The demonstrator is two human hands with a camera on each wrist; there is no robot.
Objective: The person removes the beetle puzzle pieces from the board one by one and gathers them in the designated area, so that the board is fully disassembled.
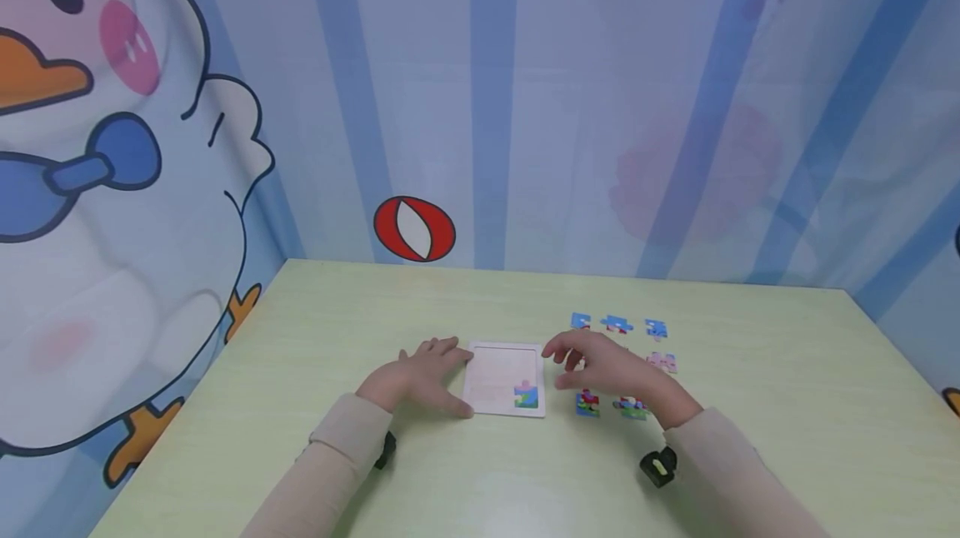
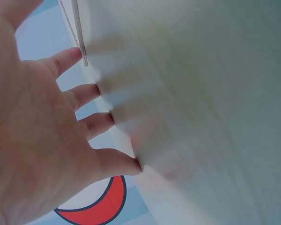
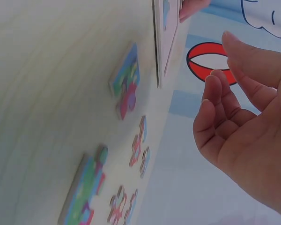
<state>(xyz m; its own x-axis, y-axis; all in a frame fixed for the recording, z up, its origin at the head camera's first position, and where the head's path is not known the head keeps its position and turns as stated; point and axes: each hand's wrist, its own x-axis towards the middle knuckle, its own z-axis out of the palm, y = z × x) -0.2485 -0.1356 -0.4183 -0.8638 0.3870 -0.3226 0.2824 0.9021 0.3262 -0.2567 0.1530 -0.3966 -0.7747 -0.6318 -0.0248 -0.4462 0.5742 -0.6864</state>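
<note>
A shallow white puzzle tray [image 1: 491,376] lies flat on the table, with one blue-green jigsaw piece [image 1: 527,396] in its lower right corner. At its left edge rests my left hand [image 1: 423,376], fingers spread and thumb at the lower left corner. The left wrist view shows those fingertips [image 2: 135,165] against the tabletop. My right hand [image 1: 603,365] hovers just right of the tray, its fingers loosely bent with nothing between them. Below it are loose jigsaw pieces, including a red-and-green one [image 1: 588,403] and a wider green one [image 1: 631,408]; the hand hides some others.
More loose pieces lie farther back, among them a blue one [image 1: 617,324], another blue one [image 1: 656,328] and a pink one [image 1: 662,361]. The pale table [image 1: 360,305] ends at a printed cloth backdrop [image 1: 555,146]. Dark wrist devices [image 1: 658,466] sit under both sleeves.
</note>
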